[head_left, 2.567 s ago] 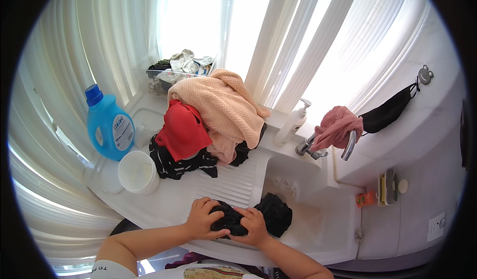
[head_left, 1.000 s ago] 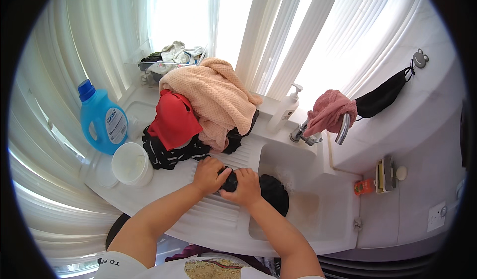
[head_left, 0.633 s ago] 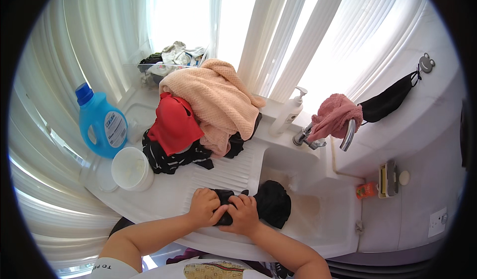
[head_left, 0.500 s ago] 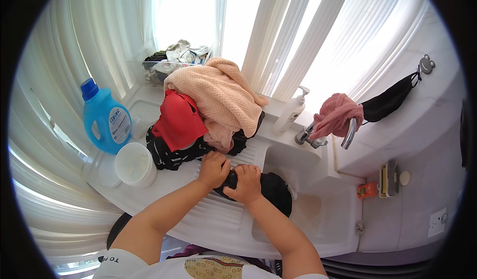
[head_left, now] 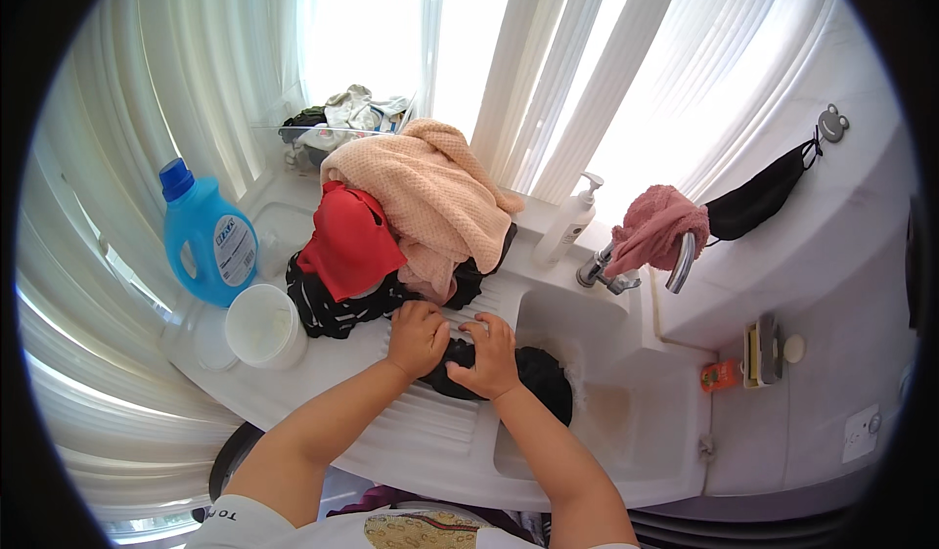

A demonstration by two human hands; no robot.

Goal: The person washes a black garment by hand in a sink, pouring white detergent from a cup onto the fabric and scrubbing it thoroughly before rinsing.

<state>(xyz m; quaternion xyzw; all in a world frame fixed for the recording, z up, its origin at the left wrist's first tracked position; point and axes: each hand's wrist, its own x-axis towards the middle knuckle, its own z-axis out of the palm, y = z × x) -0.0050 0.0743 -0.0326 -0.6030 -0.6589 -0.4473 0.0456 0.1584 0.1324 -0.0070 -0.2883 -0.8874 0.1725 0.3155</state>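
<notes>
A wet-looking black garment [head_left: 544, 381] lies stretched from the ridged washboard [head_left: 430, 422] over the edge of the sink basin [head_left: 626, 353]. My left hand [head_left: 419, 340] is closed, its curled fingers gripping the garment's left end against the ridges. Just to its right, my right hand [head_left: 489, 355] rests over the same garment with thumb and fingers spread apart. Black fabric shows in the gap between them. Beyond my hands sits a heap: a peach waffle-textured cloth [head_left: 421, 187], a red cloth [head_left: 350, 241] and a black-and-white patterned garment [head_left: 333, 305].
Left stand a blue detergent bottle [head_left: 207, 236] and a white tub [head_left: 264, 326]. A clear bin of clothes [head_left: 342, 124] is at the back. Behind the basin are a pump bottle [head_left: 567, 224] and a faucet [head_left: 681, 265] draped with a pink cloth [head_left: 660, 224]. A black mask [head_left: 763, 197] hangs right.
My right hand's thumb and fingers have spread apart and loosened on the black garment. My left hand stays almost in place. The view has shifted slightly.
</notes>
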